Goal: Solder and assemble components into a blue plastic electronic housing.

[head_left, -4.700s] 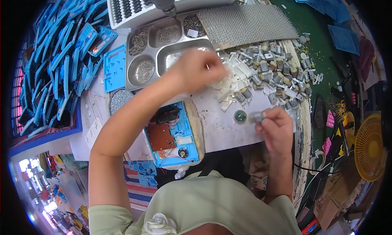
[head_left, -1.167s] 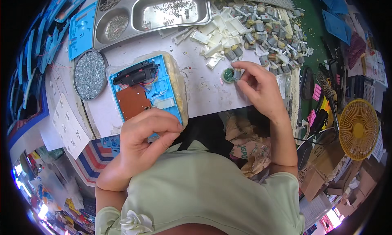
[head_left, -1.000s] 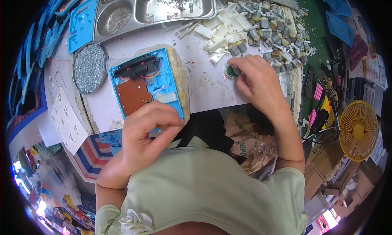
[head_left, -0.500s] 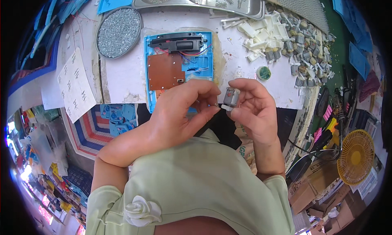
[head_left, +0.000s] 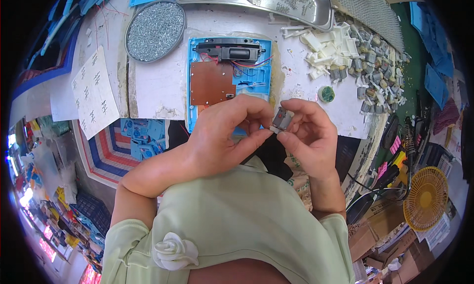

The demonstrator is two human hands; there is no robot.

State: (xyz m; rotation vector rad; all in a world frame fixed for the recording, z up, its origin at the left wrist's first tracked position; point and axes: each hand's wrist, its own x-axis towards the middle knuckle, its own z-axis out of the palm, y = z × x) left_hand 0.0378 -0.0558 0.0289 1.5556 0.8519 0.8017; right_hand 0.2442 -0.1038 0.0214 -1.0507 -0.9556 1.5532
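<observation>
My right hand [head_left: 312,141] holds a small grey electric motor [head_left: 281,120] between thumb and fingers. A white piece sits at the motor's lower end. Pressed close to that end, my left hand [head_left: 217,136] has its thumb and forefinger pinched together; whatever lies between them is too small to make out. Just beyond both hands, a blue plastic housing [head_left: 265,86] lies on the worktable. It carries a brown circuit board [head_left: 210,81], a black part [head_left: 241,53] across its far end and some thin coloured wires.
At the back left stands a round dish of screws [head_left: 155,31]; a metal tray [head_left: 269,7] with small parts is behind. White plastic pieces [head_left: 328,47] and several motors [head_left: 377,69] are heaped to the right, near a small green-topped round container [head_left: 326,94]. A yellow fan [head_left: 425,198] sits far right.
My left fingertips have come closer to the motor and now meet its lower end. The motor has tilted slightly in my right hand. The whole view has shifted a little.
</observation>
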